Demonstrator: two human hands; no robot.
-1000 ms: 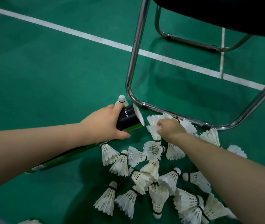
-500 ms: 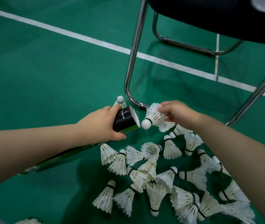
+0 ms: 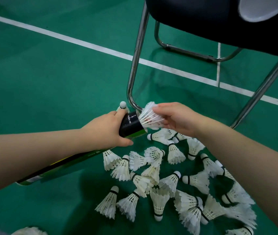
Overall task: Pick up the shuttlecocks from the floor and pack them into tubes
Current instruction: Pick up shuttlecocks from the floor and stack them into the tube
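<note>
Gripping tube [image 3: 131,127] near black mouth: left hand [image 3: 107,131], fingers wrapped round it; tube slants back under left forearm. Right hand [image 3: 177,119] pinches shuttle [image 3: 149,116] by feather skirt, cork end inside tube mouth. Pile [image 3: 168,184] of loose shuttles lies on green floor [image 3: 50,82] below both hands, near chair [image 3: 137,61] leg.

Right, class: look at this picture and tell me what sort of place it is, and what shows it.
Most likely an indoor badminton court: a green sports floor with painted white lines, feather shuttlecocks scattered across it, and a shuttlecock tube held in the left hand.
</note>
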